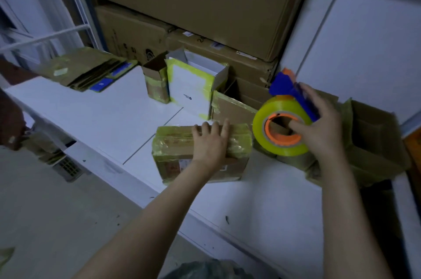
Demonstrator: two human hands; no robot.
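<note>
A small cardboard parcel (180,158), wrapped in yellowish clear tape, lies on the white table (114,119) in the middle of the view. My left hand (210,142) rests flat on its top with the fingers spread. To its right, a big roll of yellow tape (282,148) on an orange core, fitted with a blue dispenser (284,86), hangs just above the table. My right hand (319,126) grips it, thumb inside the core and fingers over the blue handle.
Open boxes stand behind the parcel: a white one (193,87) edged with yellow tape, a small brown one (157,82), another brown one (232,107). Flattened cartons (91,71) lie far left. Large stacked cartons (193,5) fill the back. An open brown box (373,142) sits at right.
</note>
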